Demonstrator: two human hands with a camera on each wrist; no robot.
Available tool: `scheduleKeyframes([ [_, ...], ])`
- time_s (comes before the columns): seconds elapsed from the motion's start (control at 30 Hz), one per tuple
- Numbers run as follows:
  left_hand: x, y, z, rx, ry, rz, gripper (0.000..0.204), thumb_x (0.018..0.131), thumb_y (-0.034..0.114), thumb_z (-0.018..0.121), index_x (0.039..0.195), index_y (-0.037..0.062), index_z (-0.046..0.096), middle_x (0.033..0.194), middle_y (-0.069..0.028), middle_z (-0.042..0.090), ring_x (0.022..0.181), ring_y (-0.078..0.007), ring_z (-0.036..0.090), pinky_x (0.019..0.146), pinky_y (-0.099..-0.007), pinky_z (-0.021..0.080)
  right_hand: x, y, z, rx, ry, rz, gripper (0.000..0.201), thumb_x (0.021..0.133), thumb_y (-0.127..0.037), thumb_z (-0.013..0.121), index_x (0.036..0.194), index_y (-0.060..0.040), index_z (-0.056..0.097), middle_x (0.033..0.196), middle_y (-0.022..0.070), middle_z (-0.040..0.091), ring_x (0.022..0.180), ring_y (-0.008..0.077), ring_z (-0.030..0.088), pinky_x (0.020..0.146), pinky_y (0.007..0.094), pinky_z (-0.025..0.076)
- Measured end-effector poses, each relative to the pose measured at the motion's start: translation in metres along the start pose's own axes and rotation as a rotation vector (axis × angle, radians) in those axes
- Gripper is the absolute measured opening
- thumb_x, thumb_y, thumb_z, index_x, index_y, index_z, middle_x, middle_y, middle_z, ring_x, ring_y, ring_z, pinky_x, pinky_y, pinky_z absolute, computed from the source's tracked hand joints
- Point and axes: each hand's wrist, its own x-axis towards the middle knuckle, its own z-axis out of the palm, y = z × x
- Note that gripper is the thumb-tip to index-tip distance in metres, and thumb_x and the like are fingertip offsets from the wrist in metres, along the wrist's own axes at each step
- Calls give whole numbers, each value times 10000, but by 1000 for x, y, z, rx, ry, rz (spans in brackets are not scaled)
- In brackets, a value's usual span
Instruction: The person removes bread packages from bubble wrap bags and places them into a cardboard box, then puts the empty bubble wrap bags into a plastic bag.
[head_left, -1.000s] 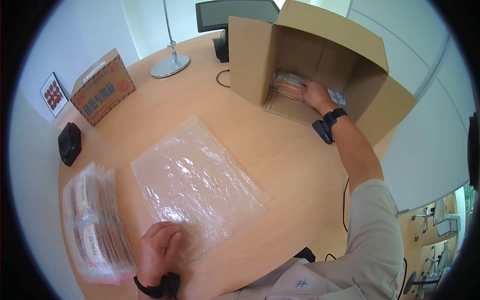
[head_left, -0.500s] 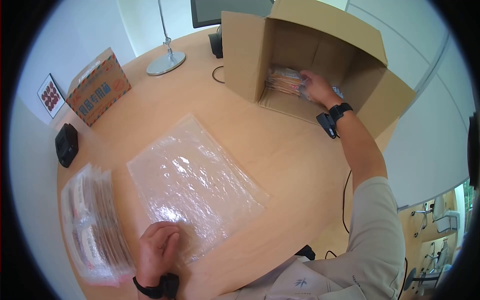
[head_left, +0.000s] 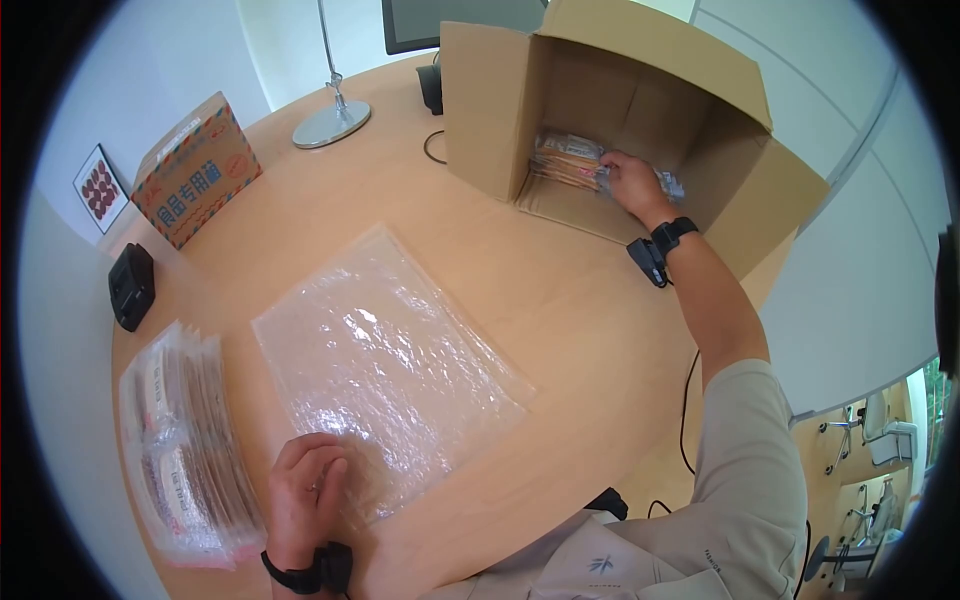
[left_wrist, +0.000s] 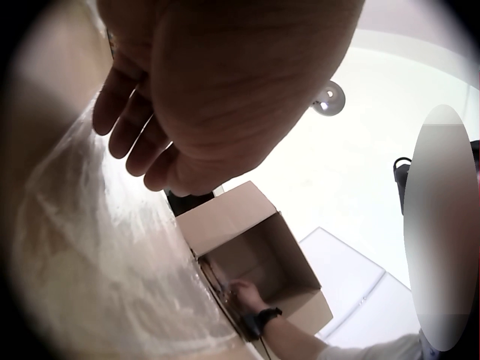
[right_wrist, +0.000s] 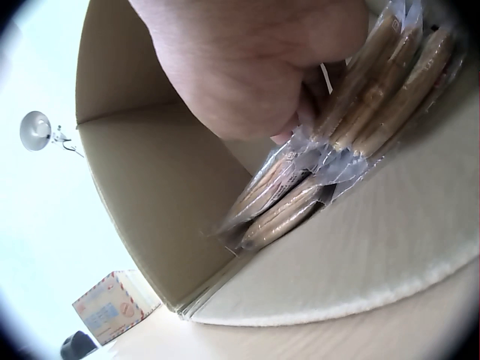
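Note:
Inside the large cardboard box (head_left: 485,120), my right hand (head_left: 638,190) grips at a clear-wrapped packet of flat brown food pieces (right_wrist: 386,94). Its fingertips are partly hidden by the hand and the plastic. Another wrapped packet (right_wrist: 281,214) lies alongside it on the box's bottom. My left hand (head_left: 310,490) hovers low over the near left corner of a large, flat, clear plastic bag (head_left: 390,350), its fingers loosely bent and holding nothing. In the left wrist view the palm (left_wrist: 232,97) shows, fingers hanging above the plastic.
A row of clear-wrapped packets (head_left: 185,450) stands left of the left hand. Farther back are a black device (head_left: 132,287), a printed carton (head_left: 195,180), a lamp base (head_left: 332,125) and a monitor (head_left: 460,22). The box's flaps stand spread outward.
My right hand has shifted slightly within the box among the packets, and plastic around it has moved. My left hand stays near the bag's corner. The head view has tilted slightly.

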Motion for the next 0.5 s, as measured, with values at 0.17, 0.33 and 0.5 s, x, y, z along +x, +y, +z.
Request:
scheduleKeyframes([
  [0.17, 1, -4, 1, 13, -8, 19, 105, 858, 8, 688, 959, 2, 716, 1034, -153, 698, 941, -317, 680, 780, -373, 559, -2, 0, 1, -378, 51, -243, 290, 880, -28, 535, 1114, -29, 707, 1046, 194, 721, 983, 403, 673, 934, 431, 526],
  [0.33, 1, 1, -1, -22, -22, -38, 97, 860, 7, 685, 953, -2, 710, 1048, -151, 693, 952, -324, 672, 816, -383, 550, -1, -3, 1, -540, 87, -426, 307, 873, -34, 548, 1144, -29, 691, 1026, 179, 718, 961, 406, 670, 908, 433, 536],
  [0.5, 0, -12, 1, 82, 29, 58, 136, 857, 7, 692, 993, -3, 692, 1136, -188, 659, 1035, -352, 642, 881, -405, 530, 0, 9, 4, -241, 66, -222, 308, 930, -72, 538, 1206, -25, 666, 1108, 225, 707, 1060, 419, 661, 898, 440, 542],
])
